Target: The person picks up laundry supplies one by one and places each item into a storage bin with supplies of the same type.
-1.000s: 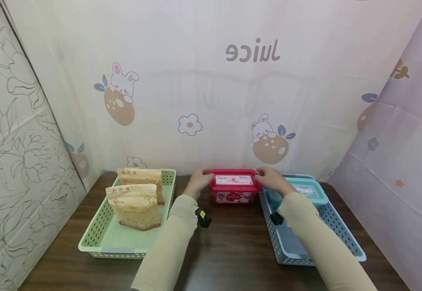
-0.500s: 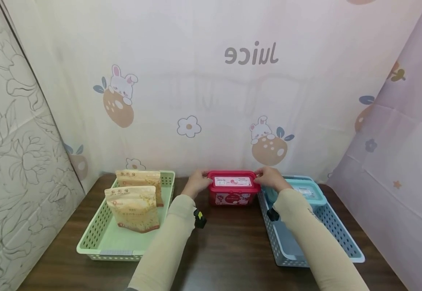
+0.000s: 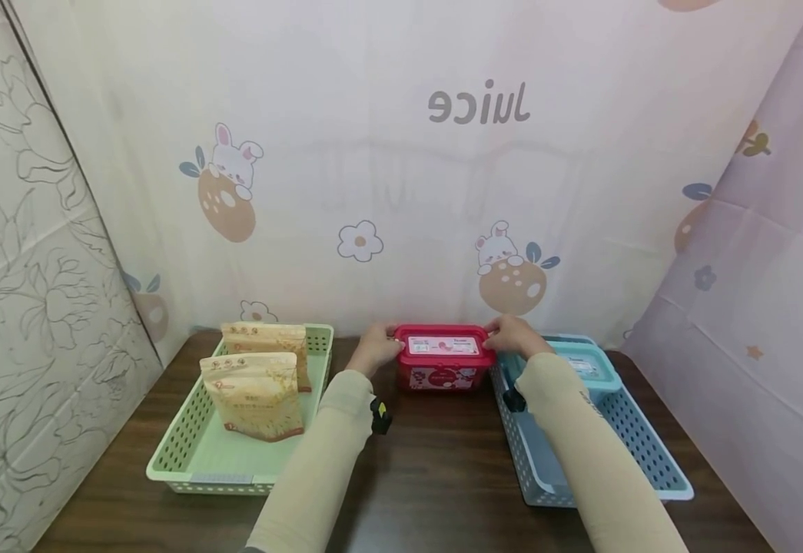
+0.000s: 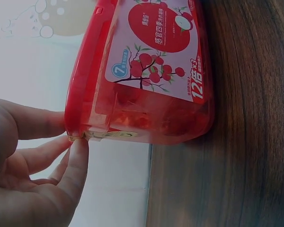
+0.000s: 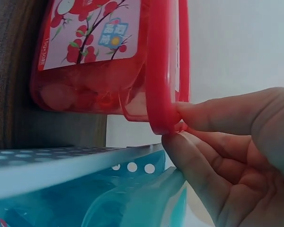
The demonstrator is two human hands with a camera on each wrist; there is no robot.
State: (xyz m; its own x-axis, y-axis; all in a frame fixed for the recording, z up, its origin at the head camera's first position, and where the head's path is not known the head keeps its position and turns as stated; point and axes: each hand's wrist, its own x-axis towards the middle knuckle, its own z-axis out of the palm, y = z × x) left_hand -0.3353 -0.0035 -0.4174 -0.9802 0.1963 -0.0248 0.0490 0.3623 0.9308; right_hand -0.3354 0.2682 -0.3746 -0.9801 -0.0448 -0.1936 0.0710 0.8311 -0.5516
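A red, see-through laundry pod box (image 3: 441, 377) with a closed lid and a pink fruit label stands on the dark wooden table at the back middle. My left hand (image 3: 375, 350) pinches the left end of its lid rim. In the left wrist view, the left fingertips (image 4: 78, 150) sit right at the rim, one digit above and others below. On the other end, my right hand (image 3: 515, 336) pinches the lid rim, as the right wrist view shows with its fingertips (image 5: 176, 142). Rounded pods show dimly through the red wall.
A green basket (image 3: 200, 468) at left holds two upright yellow pouches (image 3: 256, 399). At right, close beside the red box, a blue basket (image 3: 650, 445) holds a teal lidded box (image 3: 591, 367). A printed curtain (image 3: 387, 153) hangs behind the table.
The head view has shifted slightly. Both hands keep their places on the lid ends, and the right wrist has turned a little. The red box stands where it stood.
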